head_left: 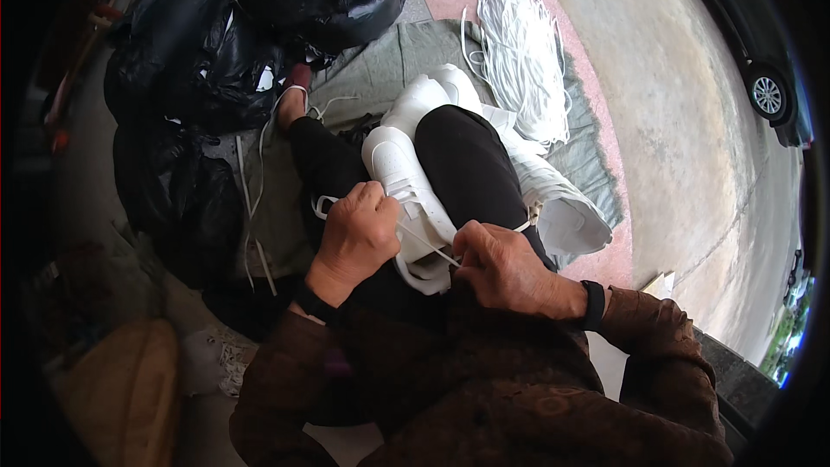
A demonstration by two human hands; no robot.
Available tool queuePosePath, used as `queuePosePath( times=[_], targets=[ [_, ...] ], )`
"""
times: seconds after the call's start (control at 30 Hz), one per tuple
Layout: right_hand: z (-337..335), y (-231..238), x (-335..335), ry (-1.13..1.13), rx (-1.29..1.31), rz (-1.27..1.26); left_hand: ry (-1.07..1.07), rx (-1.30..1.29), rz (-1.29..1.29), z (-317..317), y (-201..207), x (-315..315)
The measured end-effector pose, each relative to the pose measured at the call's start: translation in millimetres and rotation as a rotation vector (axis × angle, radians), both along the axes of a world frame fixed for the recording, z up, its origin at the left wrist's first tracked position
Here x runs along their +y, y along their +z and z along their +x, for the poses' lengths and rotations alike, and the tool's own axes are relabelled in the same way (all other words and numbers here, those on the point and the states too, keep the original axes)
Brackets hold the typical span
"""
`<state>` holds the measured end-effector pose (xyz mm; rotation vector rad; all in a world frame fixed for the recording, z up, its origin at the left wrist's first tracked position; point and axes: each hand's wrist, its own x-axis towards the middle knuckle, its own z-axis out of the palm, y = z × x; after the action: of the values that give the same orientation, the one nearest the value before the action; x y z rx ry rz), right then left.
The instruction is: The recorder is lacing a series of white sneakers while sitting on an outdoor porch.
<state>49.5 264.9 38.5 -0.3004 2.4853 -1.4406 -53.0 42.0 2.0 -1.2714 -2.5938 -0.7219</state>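
Observation:
A white sneaker (393,160) rests on my lap between my legs, toe pointing away, with lacing across its upper part. Over its opening, a white shoelace (425,240) runs taut from one hand to the other. My left hand (356,229) is closed on the lace at the left side of the shoe, and a loop of lace sticks out past its knuckles. On the right, my right hand (501,266) pinches the same lace, with a short end showing beyond it. The fingertips of both hands are partly hidden.
More white sneakers (421,100) lie beyond my knee, and several stacked shoes (572,223) lie right of it. A bundle of white laces (523,69) lies on a grey-green cloth (367,69). Black plastic bags (186,43) stand at left; a car (768,91) is far right.

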Motion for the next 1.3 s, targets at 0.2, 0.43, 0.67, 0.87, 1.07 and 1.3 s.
queuePosePath(
  times=[0.2, 0.43, 0.67, 0.87, 1.07, 1.3],
  targets=[
    [-20.1, -9.2, 304.8, -0.618, 0.123, 0.888, -0.036, 0.002, -0.01, 16.9, -12.1, -18.9],
    [-45.6, -21.3, 116.5, -0.04, 0.335, 0.608, 0.248, -0.146, 0.101, 41.4, 0.5, -21.2],
    [-63.6, 0.2, -28.2, 0.091, 0.089, 0.046, 0.295, -0.308, 0.451, 16.8, 36.5, 21.5],
    [-15.6, 23.5, 23.1, -0.337, -0.228, -0.357, 0.278, -1.239, 1.452, -1.8, 58.6, -190.0],
    [16.1, -10.1, -25.1, -0.194, -1.182, -0.755, 1.21, -0.744, 1.168, 22.3, 57.7, -304.2],
    [19.3, -52.7, -54.2, -0.625, -1.27, -1.554, 0.496, -0.949, 0.699, 29.9, 42.6, -18.8]
  ],
)
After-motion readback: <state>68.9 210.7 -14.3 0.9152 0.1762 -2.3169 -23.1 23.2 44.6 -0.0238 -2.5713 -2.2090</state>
